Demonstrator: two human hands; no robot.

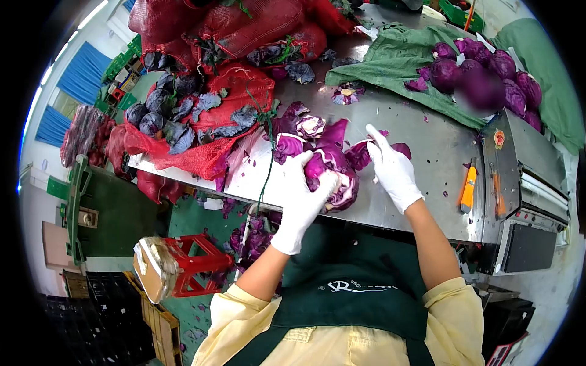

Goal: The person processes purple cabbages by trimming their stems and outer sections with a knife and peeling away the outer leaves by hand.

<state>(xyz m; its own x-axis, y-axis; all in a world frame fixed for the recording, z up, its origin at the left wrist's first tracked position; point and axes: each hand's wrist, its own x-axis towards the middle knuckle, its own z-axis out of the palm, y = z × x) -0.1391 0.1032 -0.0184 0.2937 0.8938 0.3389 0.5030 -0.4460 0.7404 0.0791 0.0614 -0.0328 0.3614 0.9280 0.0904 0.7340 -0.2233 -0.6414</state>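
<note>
My left hand (pixel 303 198), in a white glove, is wrapped around the near left side of a red cabbage (pixel 334 166) at the table's front edge. Pale cut or torn patches show on the head. Just to its right is my right hand (pixel 394 174), also gloved, index finger stretched out and the other fingers curled on a purple cabbage leaf (pixel 358 156). Part of that grip is hidden under the hand. Behind the left hand lie another partly trimmed cabbage (pixel 310 126) and loose leaves.
Red mesh sacks (pixel 244 36) and dark-leaved cabbages (pixel 160 104) fill the left side. Peeled cabbages (pixel 488 67) sit on green cloth (pixel 390 58) at back right. An orange-handled knife (pixel 469 188) lies near a metal machine (pixel 525 177). A red stool (pixel 201 262) stands below left.
</note>
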